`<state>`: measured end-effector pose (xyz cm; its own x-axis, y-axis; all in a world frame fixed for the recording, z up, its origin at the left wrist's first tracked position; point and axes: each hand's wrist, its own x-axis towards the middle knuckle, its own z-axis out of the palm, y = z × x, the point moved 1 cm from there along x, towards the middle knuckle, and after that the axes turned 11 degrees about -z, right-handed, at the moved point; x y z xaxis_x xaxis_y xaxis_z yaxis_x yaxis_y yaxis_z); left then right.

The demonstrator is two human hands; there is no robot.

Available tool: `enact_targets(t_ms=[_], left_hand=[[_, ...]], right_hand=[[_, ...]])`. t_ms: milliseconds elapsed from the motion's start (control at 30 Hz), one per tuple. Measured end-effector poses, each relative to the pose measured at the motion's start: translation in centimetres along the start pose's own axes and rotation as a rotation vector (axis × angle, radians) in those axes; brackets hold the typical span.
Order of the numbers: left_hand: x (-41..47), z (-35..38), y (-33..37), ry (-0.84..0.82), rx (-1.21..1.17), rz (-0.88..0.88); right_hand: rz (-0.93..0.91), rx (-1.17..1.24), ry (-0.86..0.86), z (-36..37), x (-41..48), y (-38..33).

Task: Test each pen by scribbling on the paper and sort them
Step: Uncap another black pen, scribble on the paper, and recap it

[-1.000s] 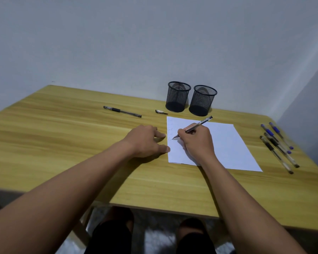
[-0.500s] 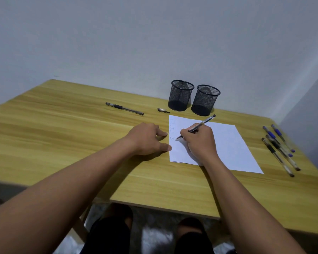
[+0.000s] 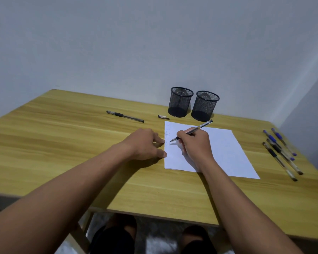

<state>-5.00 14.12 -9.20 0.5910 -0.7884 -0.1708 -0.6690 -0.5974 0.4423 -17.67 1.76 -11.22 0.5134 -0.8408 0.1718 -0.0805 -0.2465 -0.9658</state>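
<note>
My right hand (image 3: 195,145) grips a clear-barrelled pen (image 3: 202,125) with its tip touching the left part of a white sheet of paper (image 3: 226,153). Faint scribbles run down the sheet's left margin. My left hand (image 3: 145,143) rests on the table, fingers curled, fingertips at the paper's left edge, holding nothing. Several capped pens (image 3: 280,153), blue and black, lie in a row at the right. One black pen (image 3: 125,116) lies alone at the back left. A loose pen cap (image 3: 163,117) lies near the cups.
Two black mesh pen cups (image 3: 181,102) (image 3: 205,105) stand side by side at the back against the wall. The wooden table (image 3: 62,143) ends close to my body; my knees show beneath its front edge. A wall corner stands at the right.
The pen tip has crept slightly down the paper's left margin, adding scribble. My left hand stays in place. The camera has tilted a little.
</note>
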Motion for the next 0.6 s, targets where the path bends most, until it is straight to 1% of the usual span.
enact_targets(t_ms=[67, 133, 167, 200, 267, 333, 400, 500, 567, 600], left_hand=[[0.3, -0.5, 0.3, -0.043, 0.003, -0.011], [1.1, -1.4, 0.6, -0.056, -0.059, -0.018], [1.7, -2.1, 0.8, -0.023, -0.091, -0.019], [2.6, -2.8, 0.9, 0.046, -0.100, -0.020], [5.3, -3.7, 1.2, 0.229, -0.059, -0.014], [8.1, -3.8, 1.5, 0.320, 0.000, -0.006], [10.6, -3.2, 2.0, 0.315, 0.100, 0.025], [12.8, -2.1, 2.3, 0.319, 0.304, 0.069], [13.4, -1.9, 2.1, 0.357, 0.331, 0.087], [13.4, -2.0, 2.1, 0.369, 0.284, 0.101]], right_hand=[[0.023, 0.042, 0.003, 0.0, 0.0, -0.2], [0.017, 0.029, 0.018, -0.4, 0.1, -0.9], [0.012, 0.036, 0.034, -0.7, 0.3, -1.2], [0.010, 0.059, 0.053, -1.1, 0.6, -1.5], [-0.019, 0.101, 0.079, -1.7, 1.7, -1.9], [-0.056, 0.106, 0.085, -2.3, 2.8, -2.2], [-0.068, 0.124, 0.086, -2.9, 3.8, -2.1], [-0.036, 0.175, 0.077, -3.7, 4.9, -1.6], [-0.024, 0.188, 0.066, -4.2, 5.2, -1.4], [-0.032, 0.191, 0.061, -4.4, 5.2, -1.4]])
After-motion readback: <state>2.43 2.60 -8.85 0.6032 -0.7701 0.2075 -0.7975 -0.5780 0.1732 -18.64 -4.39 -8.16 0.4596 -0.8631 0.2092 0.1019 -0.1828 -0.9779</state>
